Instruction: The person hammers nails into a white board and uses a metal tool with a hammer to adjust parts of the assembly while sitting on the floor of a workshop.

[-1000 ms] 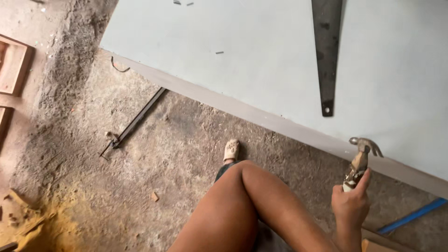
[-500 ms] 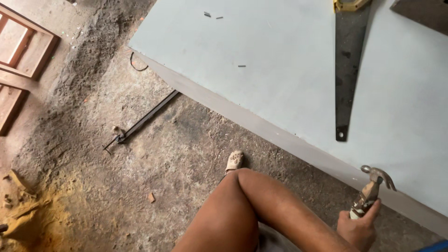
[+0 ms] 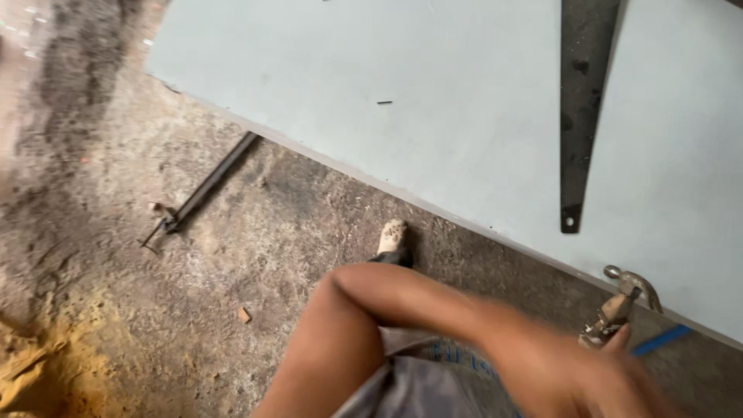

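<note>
Head view shows your right hand [image 3: 611, 371], blurred at lower right, fingers wrapped around the hammer [image 3: 623, 306] beside the pale board [image 3: 433, 101]; steady your grip first.

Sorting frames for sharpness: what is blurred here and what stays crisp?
Head view: the hand and forearm in the foreground smear with motion blur; the hammer is slightly soft; the saw blade and pale board stay fairly sharp under flat, even light.

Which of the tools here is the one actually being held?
The claw hammer, gripped in the right hand at the panel's near edge. The handsaw blade lies loose on the pale panel, and the dark metal bar rests on the floor.
</note>
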